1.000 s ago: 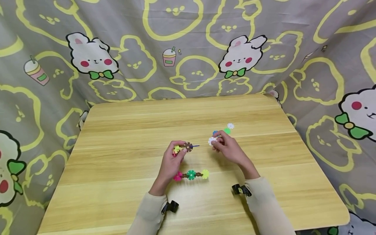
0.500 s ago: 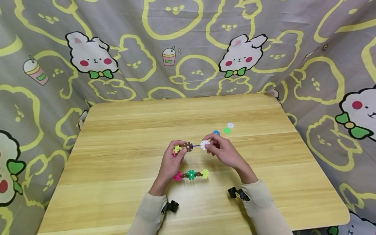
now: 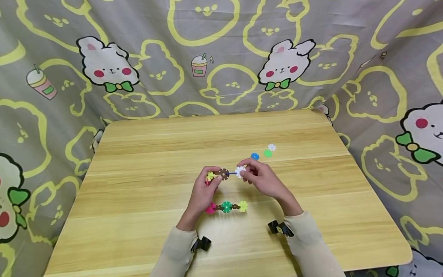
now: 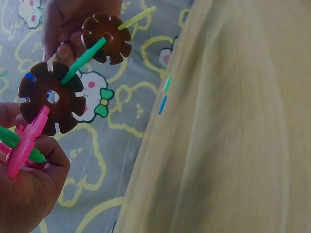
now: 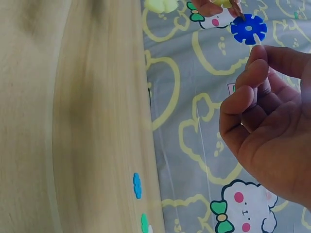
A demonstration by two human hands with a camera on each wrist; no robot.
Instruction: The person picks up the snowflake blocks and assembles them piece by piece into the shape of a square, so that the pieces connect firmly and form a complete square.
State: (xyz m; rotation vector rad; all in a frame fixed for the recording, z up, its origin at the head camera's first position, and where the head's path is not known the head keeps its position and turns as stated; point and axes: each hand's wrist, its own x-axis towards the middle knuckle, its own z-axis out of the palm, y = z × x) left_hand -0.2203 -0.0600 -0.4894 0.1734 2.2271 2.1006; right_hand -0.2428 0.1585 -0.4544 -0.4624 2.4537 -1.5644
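My left hand (image 3: 204, 188) grips a chain of notched plastic snowflake discs. A brown disc (image 3: 224, 174) and a yellow disc (image 3: 210, 176) show at its fingers, and a dark blue disc (image 5: 249, 29) stands out from the brown one. With thumb and fingers, my right hand (image 3: 264, 179) pinches a white disc (image 3: 240, 172), its edge against the blue disc. Nearer the body runs a row with a pink disc (image 3: 210, 208), a green disc (image 3: 226, 207) and a yellow-green disc (image 3: 243, 206), linked by brown ones. The left hand hides whether this row joins the held chain.
Beyond the right hand, a blue disc (image 3: 255, 156), a bright green disc (image 3: 268, 153) and another white disc (image 3: 272, 147) lie loose on the wooden table (image 3: 145, 154). A patterned curtain (image 3: 228, 46) surrounds the table's back and sides.
My right hand has moved left with the white disc, bringing it up to the blue disc. The left hand has shifted very slightly right. The loose discs stay put.
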